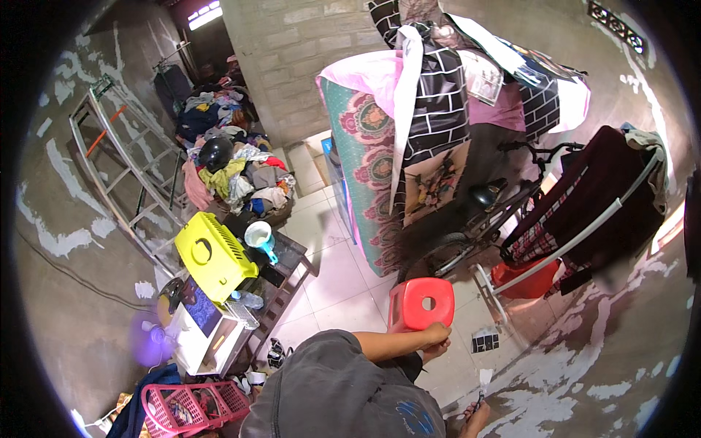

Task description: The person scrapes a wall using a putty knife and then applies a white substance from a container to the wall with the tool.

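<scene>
Low at the right, my right hand (477, 419) is closed around a putty knife (485, 377), its pale flat blade pointing up beside the patched wall. My left arm reaches across from the grey sleeve. At its end, my left hand (437, 339) has its fingers curled in, just in front of a red plastic stool (418, 304) and overlapping its near edge in the view. Whether hand and stool touch cannot be made out, and anything inside those fingers is hidden. The stool stands upright on the tiles, a round hole in its seat.
Grey wall (606, 365) with white patches runs along the right. Beyond the stool are a bicycle (467, 248), a clothes rack (577, 255) and an upended patterned mattress (361, 168). On the left are a yellow pet carrier (212, 255), a ladder (124, 160), piled clothes (255, 179) and a pink basket (164, 409).
</scene>
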Action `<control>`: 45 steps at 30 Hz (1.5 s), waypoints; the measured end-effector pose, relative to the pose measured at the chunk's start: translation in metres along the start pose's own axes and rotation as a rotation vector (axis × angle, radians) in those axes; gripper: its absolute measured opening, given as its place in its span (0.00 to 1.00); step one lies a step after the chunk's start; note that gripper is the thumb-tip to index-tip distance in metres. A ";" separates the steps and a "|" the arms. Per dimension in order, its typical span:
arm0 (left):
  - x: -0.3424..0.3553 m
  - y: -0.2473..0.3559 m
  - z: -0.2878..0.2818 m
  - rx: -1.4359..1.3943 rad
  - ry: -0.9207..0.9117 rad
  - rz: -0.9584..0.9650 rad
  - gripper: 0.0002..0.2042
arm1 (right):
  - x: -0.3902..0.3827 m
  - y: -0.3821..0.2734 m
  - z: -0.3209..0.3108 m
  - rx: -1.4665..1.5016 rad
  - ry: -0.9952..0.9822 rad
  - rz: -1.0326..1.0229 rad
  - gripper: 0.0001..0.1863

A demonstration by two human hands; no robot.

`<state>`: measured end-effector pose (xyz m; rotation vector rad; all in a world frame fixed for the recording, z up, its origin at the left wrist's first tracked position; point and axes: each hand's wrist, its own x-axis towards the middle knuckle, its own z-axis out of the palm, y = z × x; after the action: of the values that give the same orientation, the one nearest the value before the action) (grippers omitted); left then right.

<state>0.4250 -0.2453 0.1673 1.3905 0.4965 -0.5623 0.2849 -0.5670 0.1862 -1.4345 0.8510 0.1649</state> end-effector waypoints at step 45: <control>0.331 0.023 -0.015 0.639 -0.013 0.088 0.10 | 0.059 -0.285 -0.048 -0.177 0.553 -0.480 0.10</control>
<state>0.6956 -0.2542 -0.0256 2.0018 0.2458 -0.6899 0.4711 -0.6841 0.3821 -1.8464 0.9170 -0.5558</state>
